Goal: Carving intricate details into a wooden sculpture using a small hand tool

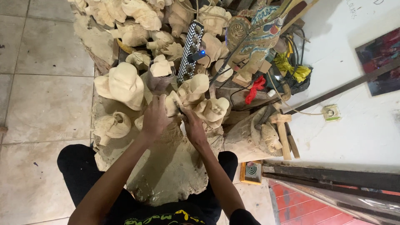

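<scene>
Left hand: left hand [155, 117] reaches forward from the near side, forearm rising diagonally, back of the hand up; grip closed around a small pale wooden carving [171, 104].
Right hand: right hand [194, 127] comes in from the near right, wrist bent slightly inward, fingers curled at the carving's right side; whether it grips a tool cannot be told, the fingers hide it.
Carving position: centre of the scene, between both hands, just above the dusty wooden block [166, 166] resting between the person's knees.
Far side: closely packed unfinished carvings, with a large one [123, 85] just left of the left hand and another [213, 110] just right of the right hand.
Right side: a checkered power strip [191, 52], a painted mask [254, 35], a mallet [282, 133] near the white wall.
Open room: bare tiled floor [41, 104] on the left; far and right sides crowded.
</scene>
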